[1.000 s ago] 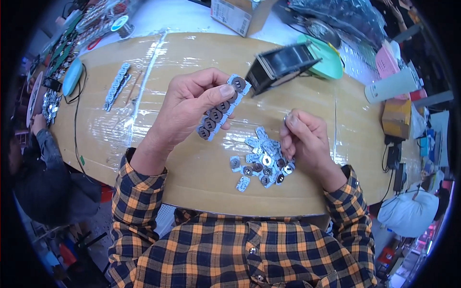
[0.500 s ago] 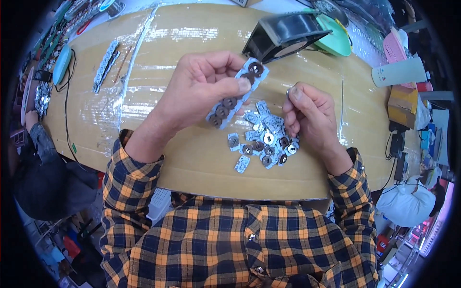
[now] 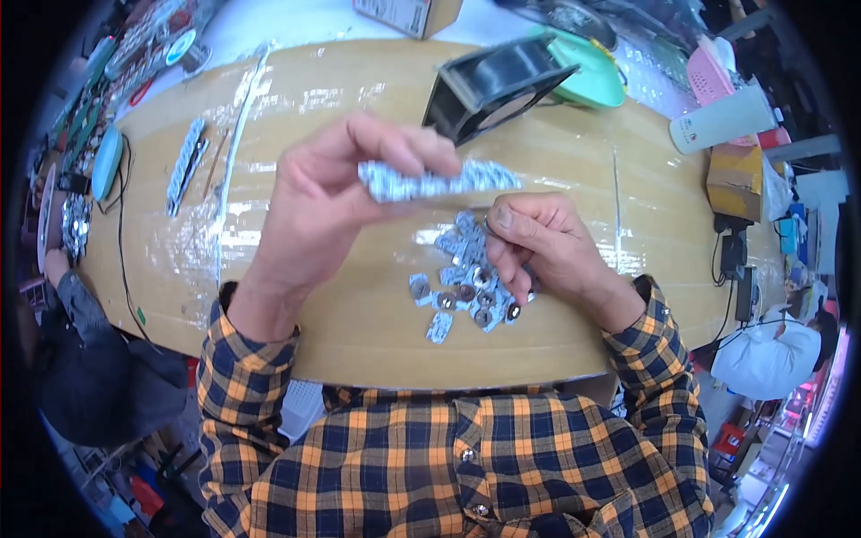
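While my left hand (image 3: 327, 202) pinches a silvery blister strip (image 3: 439, 182) by one end and holds it level above the table (image 3: 359, 332), my right hand (image 3: 547, 251) rests curled on the wood just below it, fingertips closed on something too small for me to make out. Under and beside that hand lies a loose pile of cut blister pieces (image 3: 466, 291), each with a round dark cell. Beyond the strip, a black fan (image 3: 493, 85) stands tilted near a green dish (image 3: 587, 72).
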A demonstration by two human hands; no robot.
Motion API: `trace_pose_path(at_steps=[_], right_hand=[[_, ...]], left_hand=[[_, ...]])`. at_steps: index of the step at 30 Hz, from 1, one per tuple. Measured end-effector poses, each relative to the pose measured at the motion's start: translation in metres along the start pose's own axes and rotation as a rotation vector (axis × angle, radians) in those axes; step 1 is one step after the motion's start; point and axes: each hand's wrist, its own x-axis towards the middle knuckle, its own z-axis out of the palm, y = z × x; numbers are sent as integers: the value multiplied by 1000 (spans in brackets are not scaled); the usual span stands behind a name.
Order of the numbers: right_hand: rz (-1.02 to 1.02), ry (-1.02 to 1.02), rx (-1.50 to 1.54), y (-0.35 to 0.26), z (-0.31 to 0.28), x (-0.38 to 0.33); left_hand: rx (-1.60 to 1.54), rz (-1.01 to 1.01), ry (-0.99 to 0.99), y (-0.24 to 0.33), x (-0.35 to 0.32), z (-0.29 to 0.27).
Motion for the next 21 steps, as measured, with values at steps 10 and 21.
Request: trace_pose_path(at_steps=[10, 21], right_hand=[[-45, 102, 506, 9, -11, 5], [-440, 449, -254, 20, -3, 3]], left_hand=[[41, -228, -209, -6, -13, 24], [109, -445, 20, -5, -9, 29]])
